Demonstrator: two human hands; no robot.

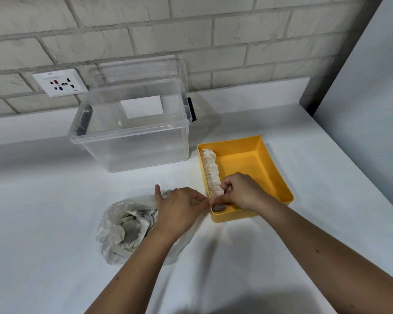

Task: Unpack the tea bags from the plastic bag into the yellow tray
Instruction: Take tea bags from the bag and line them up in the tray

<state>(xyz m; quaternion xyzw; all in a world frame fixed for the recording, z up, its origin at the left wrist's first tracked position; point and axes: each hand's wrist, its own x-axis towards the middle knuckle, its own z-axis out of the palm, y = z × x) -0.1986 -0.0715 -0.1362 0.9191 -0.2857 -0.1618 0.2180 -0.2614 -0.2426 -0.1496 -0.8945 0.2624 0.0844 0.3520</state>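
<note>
A yellow tray [268, 159] stands on the white counter, right of centre. A row of pale tea bags [211, 171] lines its left wall, and one darker tea bag [218, 208] lies in its near left corner. A crumpled clear plastic bag [123, 227] with several tea bags inside lies to the tray's left. My left hand [179, 211] is above the bag's right side, its thumb and fingers pinching at the tray's near left rim. My right hand [241, 191] is inside the tray, fingers curled on the near end of the row. The two hands meet fingertip to fingertip.
A large clear plastic storage box [132, 130] with its lid leaning behind stands at the back, left of the tray. A wall socket [59, 82] sits on the brick wall. A grey panel [368, 87] bounds the counter on the right.
</note>
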